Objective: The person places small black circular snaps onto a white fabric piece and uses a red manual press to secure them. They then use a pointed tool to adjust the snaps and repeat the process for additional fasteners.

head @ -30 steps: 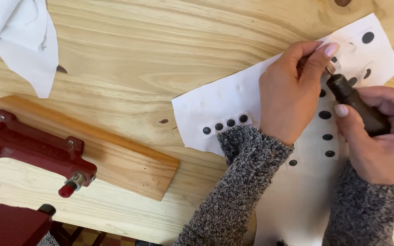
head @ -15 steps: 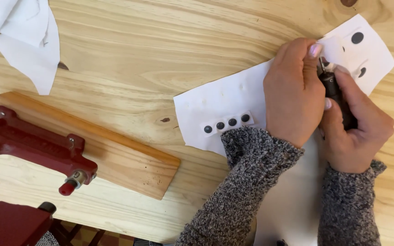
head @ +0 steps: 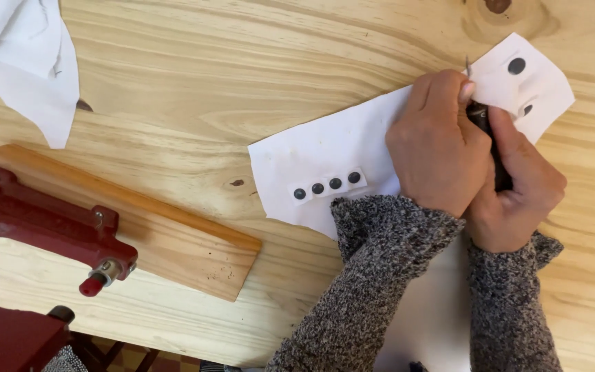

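Both hands have drawn together at the right of the frame. A second ago the right hand point(head: 518, 189) held the dark-handled tool point(head: 488, 141) apart from the left; now the left hand point(head: 439, 148) covers it, thumb and forefinger pinching near its thin metal tip, and the right fingers wrap the handle. The tool stands on the white fabric piece point(head: 332, 148) on the table point(head: 242, 76), near two dark snaps, so the work looks under way there. The red press point(head: 43, 227) sits lower left.

head view: worn on the person's head, looking steeply down
range: close over the table point(head: 173, 62)
views: one only
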